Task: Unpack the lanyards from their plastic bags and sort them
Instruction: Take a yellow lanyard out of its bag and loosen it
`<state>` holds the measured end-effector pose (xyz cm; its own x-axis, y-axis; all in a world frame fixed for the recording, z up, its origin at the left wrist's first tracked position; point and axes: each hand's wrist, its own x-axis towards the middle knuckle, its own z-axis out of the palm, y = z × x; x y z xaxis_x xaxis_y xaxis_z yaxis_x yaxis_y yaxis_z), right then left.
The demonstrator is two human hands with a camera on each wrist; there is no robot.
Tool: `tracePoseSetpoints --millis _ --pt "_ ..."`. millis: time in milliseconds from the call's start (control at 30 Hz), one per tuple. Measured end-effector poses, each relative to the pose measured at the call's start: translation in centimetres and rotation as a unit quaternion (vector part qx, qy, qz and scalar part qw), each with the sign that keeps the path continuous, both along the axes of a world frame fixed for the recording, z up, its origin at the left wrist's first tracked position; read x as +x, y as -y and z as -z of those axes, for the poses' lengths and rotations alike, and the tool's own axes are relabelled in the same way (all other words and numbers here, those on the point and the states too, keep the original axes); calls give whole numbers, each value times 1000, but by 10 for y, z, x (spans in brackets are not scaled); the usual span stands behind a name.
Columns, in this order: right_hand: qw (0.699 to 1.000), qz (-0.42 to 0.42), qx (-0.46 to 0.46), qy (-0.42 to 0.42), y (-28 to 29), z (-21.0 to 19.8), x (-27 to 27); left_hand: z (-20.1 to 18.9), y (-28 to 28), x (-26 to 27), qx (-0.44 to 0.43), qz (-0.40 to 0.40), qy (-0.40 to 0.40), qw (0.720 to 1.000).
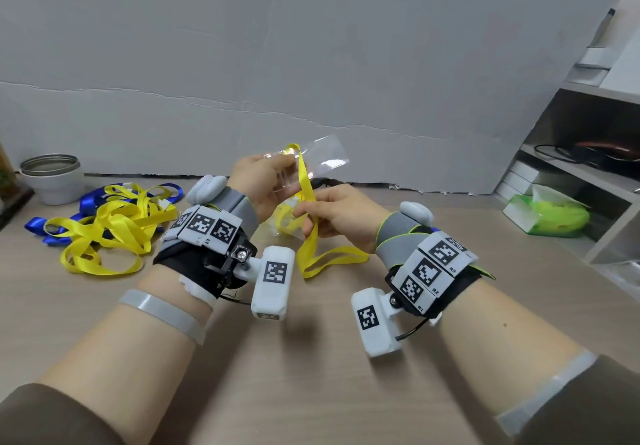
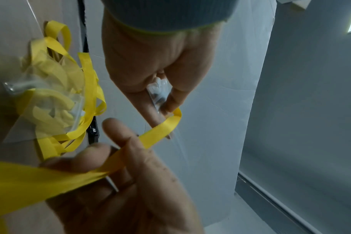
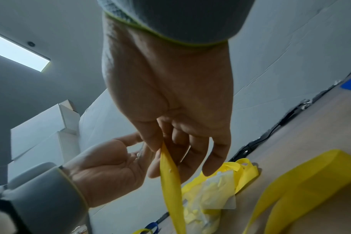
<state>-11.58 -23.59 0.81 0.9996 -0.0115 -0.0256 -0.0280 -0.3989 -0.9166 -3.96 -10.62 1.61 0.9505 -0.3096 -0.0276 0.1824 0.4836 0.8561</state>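
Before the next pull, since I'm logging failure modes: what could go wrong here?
The clear bag is held by the left hand while the right hand pinches the yellow lanyard; its clip could snag inside. The loose tail may drag the bagged lanyards, or mix into the unsorted pile.

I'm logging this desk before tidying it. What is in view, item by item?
Held lanyard: one, yellow, between both hands, tail on the desk.
Clear bag: one, transparent, in the left hand.
Bagged lanyards: yellow, count unclear, on the desk behind the hands.
Loose lanyards: yellow and blue pile, count unclear, desk left.
Pot: one, white with metal rim, far left.
Tissue pack: one, green and white, right.
Shelf: grey, right.
Left hand: holds the bag.
Right hand: pinches the lanyard.
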Motion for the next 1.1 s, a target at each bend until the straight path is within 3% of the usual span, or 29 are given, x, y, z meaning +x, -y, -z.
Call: tracePoseSetpoints --millis 100,233,500,767,1100 --pt "1000 -2 -25 -3 4 1 -1 -3 -4 -2 11 55 -9 998" --pt "999 5 -42 4 15 1 -1 -5 -7 -2 96 115 4 989" --pt "994 44 -100 30 27 -11 -5 -3 -13 0 225 204 68 950" --pt "998 45 -33 24 32 -15 -4 -2 -14 -4 278 247 113 921" --pt "990 125 28 59 34 -24 -1 2 -7 -4 401 157 199 880"
